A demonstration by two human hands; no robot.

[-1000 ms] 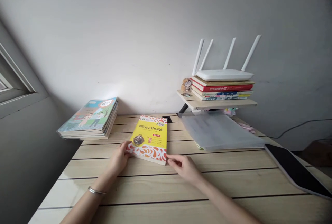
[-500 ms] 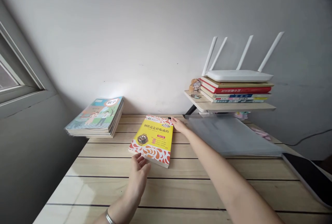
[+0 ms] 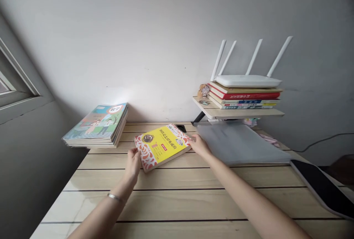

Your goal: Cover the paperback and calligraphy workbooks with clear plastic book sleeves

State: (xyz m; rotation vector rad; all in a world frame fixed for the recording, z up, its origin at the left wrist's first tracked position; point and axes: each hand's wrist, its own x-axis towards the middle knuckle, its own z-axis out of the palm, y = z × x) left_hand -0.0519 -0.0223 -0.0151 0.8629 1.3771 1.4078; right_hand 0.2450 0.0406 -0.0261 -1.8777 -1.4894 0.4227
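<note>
A yellow book with a red-and-white patterned border lies flat on the slatted wooden desk, turned at an angle with its top end toward the right. My left hand grips its near left corner, fingers curled on the edge. My right hand holds the far right corner, next to a frosted plastic folder. A bracelet is on my left wrist.
A stack of textbooks sits at the back left by the wall. A small raised shelf carries several books and a white router with antennas. A dark tablet lies at the right edge. A cable runs along the right wall.
The book has been rotated clockwise on the desk, its top end swinging right. My left hand shifted up to the left corner and my right hand moved down onto the right corner.
</note>
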